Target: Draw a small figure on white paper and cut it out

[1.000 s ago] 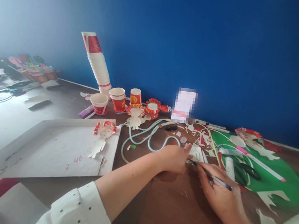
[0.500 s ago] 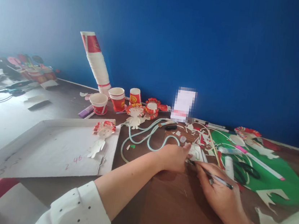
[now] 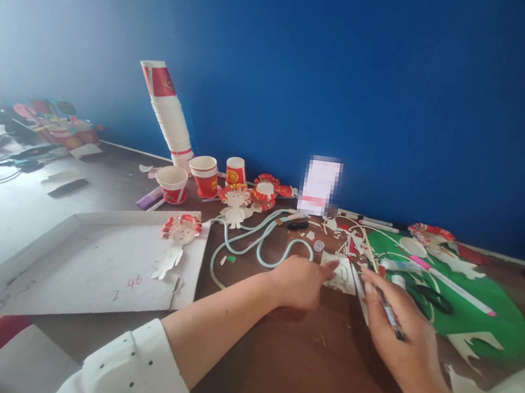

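Observation:
My left hand (image 3: pixel 297 282) is partly closed, one finger stretched onto the left edge of a small white piece of paper (image 3: pixel 342 276) to hold it against the table. Dark drawn lines show on that paper. Just right of it, my right hand (image 3: pixel 402 325) is closed round a pen (image 3: pixel 390 315) with a dark end, its tip hidden by the fingers. Narrow white paper strips (image 3: pixel 359 286) lie between the paper and my right hand. A paper figure with a red fringed mane (image 3: pixel 181 234) rests on a white tray-like box lid (image 3: pixel 106 260).
Paper cups (image 3: pixel 172 183) and a tall leaning cup stack (image 3: pixel 171 115) stand by the blue wall. A pale blue cable (image 3: pixel 262 235) loops left of my hands. To the right, black-handled scissors (image 3: pixel 432 298) and a pink-capped marker (image 3: pixel 452 285) lie on a green sheet (image 3: pixel 505 322).
My right hand has drawn back to the right from the paper, and the pen has turned in its fingers. More of the drawn paper shows. My left hand has barely moved.

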A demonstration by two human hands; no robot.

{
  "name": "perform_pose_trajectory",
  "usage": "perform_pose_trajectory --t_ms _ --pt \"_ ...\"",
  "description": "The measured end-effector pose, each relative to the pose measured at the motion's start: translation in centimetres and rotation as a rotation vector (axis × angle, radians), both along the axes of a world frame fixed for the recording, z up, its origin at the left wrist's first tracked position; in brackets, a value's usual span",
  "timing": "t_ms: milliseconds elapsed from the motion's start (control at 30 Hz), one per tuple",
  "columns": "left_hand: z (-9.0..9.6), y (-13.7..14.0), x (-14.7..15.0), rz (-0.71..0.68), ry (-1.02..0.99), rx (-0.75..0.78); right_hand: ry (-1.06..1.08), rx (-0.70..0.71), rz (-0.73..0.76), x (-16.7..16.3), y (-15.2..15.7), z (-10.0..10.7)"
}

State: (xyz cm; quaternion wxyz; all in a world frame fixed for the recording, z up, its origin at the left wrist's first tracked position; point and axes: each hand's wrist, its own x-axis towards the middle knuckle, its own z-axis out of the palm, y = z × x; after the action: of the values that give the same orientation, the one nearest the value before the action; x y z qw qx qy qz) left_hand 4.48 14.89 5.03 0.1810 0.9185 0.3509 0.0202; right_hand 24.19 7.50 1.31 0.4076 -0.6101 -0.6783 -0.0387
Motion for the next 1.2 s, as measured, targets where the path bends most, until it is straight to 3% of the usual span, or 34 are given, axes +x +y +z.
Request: perform_pose_trajectory --t_ms 167,300,400,533,667,1033,1200 --pt "0.1 -0.4 0.0 0.038 -0.096 0.026 -0.119 -0.183 -0.149 -0.2 0.2 0.4" --pt "0.0 -0.2 0.0 0.101 -0.265 0.045 -0.184 -0.203 -0.154 -0.5 0.1 0.6" --pt "-0.2 0.3 -0.3 0.19 -0.356 0.146 -0.208 -0.197 -0.16 -0.7 0.1 0.6" --pt "-0.2 0.9 -0.9 0.382 -0.304 0.392 -0.208 -0.174 -0.166 -0.7 0.0 0.6" --pt "-0.2 1.4 -1.6 0.493 -0.197 0.48 -0.203 -0.143 -0.145 -0.7 -0.1 0.5" --pt "-0.1 1.2 -1.5 0.567 -0.172 0.48 -0.205 -0.102 -0.11 -0.7 -0.1 0.7" --pt "0.0 0.1 -0.6 0.468 -0.191 0.296 -0.218 -0.084 -0.098 -0.7 -0.2 0.9"
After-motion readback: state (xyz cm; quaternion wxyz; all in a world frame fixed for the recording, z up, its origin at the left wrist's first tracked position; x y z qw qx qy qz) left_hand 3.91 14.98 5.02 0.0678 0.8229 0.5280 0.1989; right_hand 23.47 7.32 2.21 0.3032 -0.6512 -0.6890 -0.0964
